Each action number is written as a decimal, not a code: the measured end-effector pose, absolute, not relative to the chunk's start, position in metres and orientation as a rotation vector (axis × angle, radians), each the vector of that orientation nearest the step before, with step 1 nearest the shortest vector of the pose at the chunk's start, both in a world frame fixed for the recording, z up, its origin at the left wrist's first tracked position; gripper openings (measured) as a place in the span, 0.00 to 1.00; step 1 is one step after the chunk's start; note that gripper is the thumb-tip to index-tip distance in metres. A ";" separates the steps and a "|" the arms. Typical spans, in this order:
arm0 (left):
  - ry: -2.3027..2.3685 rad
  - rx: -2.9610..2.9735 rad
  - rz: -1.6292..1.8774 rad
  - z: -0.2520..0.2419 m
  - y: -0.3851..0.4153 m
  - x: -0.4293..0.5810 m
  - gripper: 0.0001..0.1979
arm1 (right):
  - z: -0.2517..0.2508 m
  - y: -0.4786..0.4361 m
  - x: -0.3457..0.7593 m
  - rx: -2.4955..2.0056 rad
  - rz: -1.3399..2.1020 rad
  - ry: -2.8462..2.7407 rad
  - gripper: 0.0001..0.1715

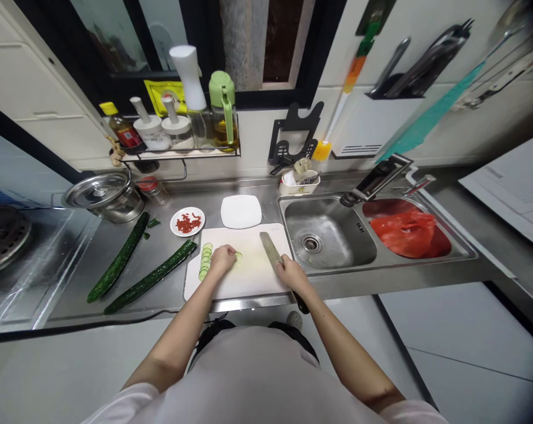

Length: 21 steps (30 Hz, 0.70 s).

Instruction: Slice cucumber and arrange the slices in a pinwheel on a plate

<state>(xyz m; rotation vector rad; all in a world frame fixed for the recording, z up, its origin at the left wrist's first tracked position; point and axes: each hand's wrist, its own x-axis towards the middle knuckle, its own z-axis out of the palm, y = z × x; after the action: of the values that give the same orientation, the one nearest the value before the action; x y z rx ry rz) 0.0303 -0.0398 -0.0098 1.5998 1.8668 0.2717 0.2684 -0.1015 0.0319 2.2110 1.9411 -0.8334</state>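
A white cutting board (248,277) lies on the steel counter in front of me. My left hand (222,258) rests on it with fingers curled over a cucumber piece, a thin slice (238,255) just beside the fingertips. A row of cucumber slices (205,261) lies along the board's left side. My right hand (291,274) is closed round the handle of a kitchen knife (270,250), whose blade points up and left over the board, away from the cucumber.
Two long whole cucumbers (149,277) (118,259) lie left of the board. A small plate of red chilli (187,222) and a white plate (241,211) sit behind it. A pot with lid (102,195) stands far left. The double sink (332,235) holds a red basin (403,231).
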 end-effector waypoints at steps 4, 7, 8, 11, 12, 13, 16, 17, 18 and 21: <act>1.865 1.561 0.295 -0.012 -0.041 0.030 0.06 | 0.018 -0.076 0.278 2.372 -1.067 1.899 0.19; 1.838 1.498 0.384 -0.012 -0.044 0.029 0.07 | 0.008 -0.062 0.282 2.437 -1.146 1.830 0.21; 1.823 1.478 0.426 -0.012 -0.046 0.027 0.07 | 0.006 -0.059 0.283 2.454 -1.103 1.827 0.21; 1.766 1.429 0.566 -0.010 -0.058 0.019 0.05 | 0.000 -0.054 0.286 2.463 -0.812 1.876 0.21; 1.755 1.409 0.605 -0.009 -0.063 0.014 0.05 | 0.000 -0.054 0.287 2.452 -0.722 1.885 0.21; 1.752 1.388 0.634 -0.009 -0.068 0.009 0.05 | 0.000 -0.054 0.286 2.441 -0.651 1.884 0.22; 1.779 1.333 0.683 -0.010 -0.087 -0.013 0.04 | 0.005 -0.057 0.282 2.416 -0.503 1.855 0.24; 1.789 1.321 0.691 -0.011 -0.093 -0.022 0.04 | 0.008 -0.058 0.280 2.404 -0.459 1.843 0.24; 1.806 1.304 0.697 -0.012 -0.099 -0.031 0.05 | 0.011 -0.058 0.277 2.389 -0.420 1.833 0.24; 1.882 1.260 0.693 -0.016 -0.115 -0.057 0.06 | 0.019 -0.058 0.271 2.340 -0.358 1.817 0.23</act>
<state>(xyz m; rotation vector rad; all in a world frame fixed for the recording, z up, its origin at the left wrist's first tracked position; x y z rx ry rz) -0.0570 -0.1146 -0.0164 1.2600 1.8820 0.6928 0.2715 -0.0578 0.0190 2.3396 1.8167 -0.3578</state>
